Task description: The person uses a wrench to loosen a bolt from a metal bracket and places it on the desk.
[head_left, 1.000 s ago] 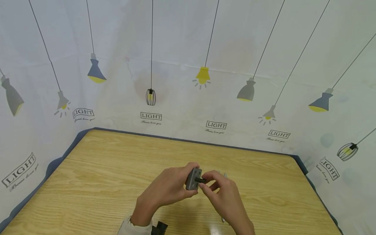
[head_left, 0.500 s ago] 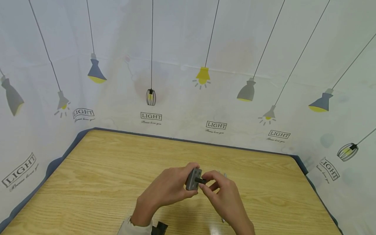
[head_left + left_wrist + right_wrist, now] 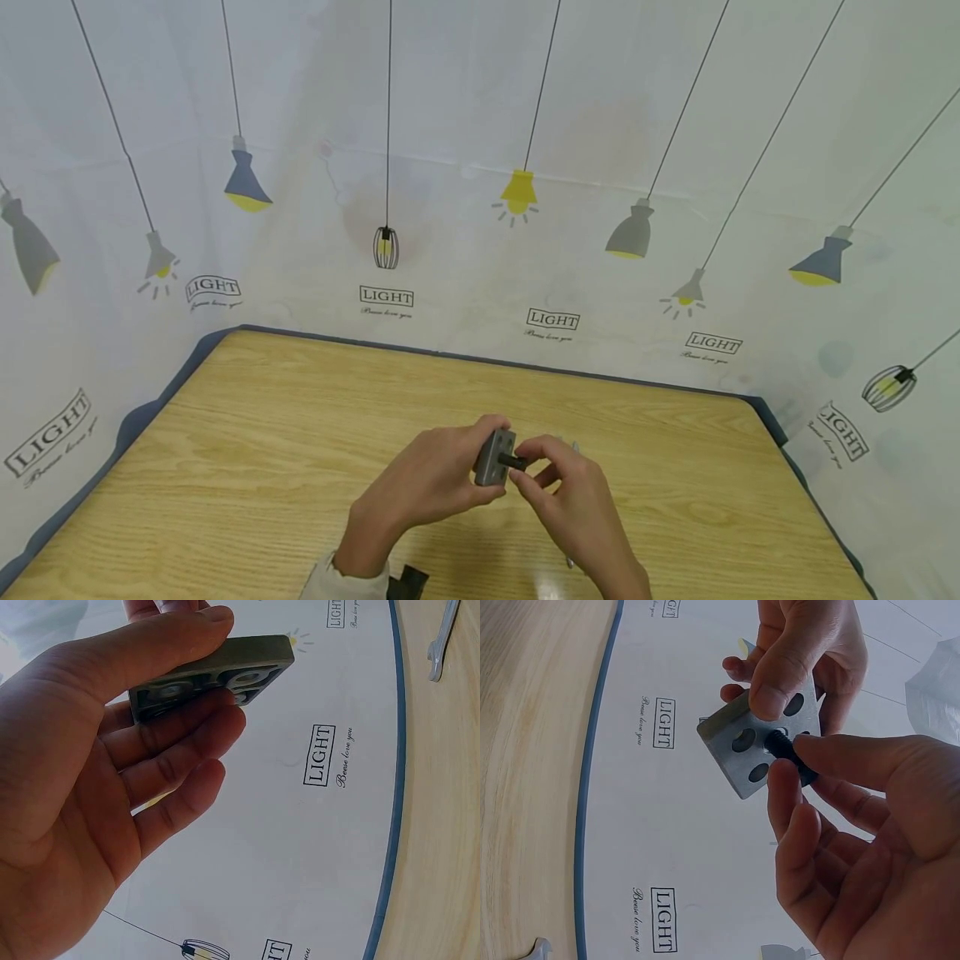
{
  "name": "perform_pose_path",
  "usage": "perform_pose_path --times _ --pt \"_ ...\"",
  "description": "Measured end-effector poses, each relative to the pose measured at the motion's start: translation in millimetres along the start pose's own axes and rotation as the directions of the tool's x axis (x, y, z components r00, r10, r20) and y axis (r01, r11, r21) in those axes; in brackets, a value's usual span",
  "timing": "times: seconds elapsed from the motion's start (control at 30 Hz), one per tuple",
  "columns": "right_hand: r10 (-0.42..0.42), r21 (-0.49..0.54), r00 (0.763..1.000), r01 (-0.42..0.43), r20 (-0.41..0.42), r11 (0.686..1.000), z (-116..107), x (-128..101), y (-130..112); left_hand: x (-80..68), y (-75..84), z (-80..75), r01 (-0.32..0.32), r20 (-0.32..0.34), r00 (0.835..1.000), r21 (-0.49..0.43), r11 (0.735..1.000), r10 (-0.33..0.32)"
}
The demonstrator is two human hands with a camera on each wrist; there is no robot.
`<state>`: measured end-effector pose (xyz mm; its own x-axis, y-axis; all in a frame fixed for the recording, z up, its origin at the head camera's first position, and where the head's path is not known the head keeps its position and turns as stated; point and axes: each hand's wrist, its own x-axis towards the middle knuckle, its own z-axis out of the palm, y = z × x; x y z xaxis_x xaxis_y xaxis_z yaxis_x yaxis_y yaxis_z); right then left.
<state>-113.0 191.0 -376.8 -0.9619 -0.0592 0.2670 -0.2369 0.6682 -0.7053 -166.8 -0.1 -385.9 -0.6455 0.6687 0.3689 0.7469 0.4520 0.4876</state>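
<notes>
Both hands work above the table's (image 3: 225, 433) near edge: left hand (image 3: 427, 483) clamps the rigid (probably metal) plate (image 3: 761, 742) by its edges, right hand (image 3: 840, 825) pinches the small, drop-prone black bolt (image 3: 784, 746) at a hole.

Nothing has visibly changed since the earlier pictures.

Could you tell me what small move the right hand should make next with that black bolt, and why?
Probably keep twisting it in. The right hand pinches the black bolt, its tip at a hole in the grey plate gripped by the left hand, with most of it apparently still outside.
</notes>
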Motion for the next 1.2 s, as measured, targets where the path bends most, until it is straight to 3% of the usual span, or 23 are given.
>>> perform_pose_path --times 0.83,1.2 --pt "-0.022 -0.012 1.0 0.022 0.0 1.0 -0.4 -0.4 -1.2 -0.1 0.8 -0.9 0.008 0.006 1.0 -0.003 1.0 -0.008" --pt "0.019 -0.004 1.0 -0.019 0.012 1.0 -0.5 -0.5 -0.2 -0.3 1.0 -1.6 0.009 0.001 1.0 -0.006 1.0 -0.009"
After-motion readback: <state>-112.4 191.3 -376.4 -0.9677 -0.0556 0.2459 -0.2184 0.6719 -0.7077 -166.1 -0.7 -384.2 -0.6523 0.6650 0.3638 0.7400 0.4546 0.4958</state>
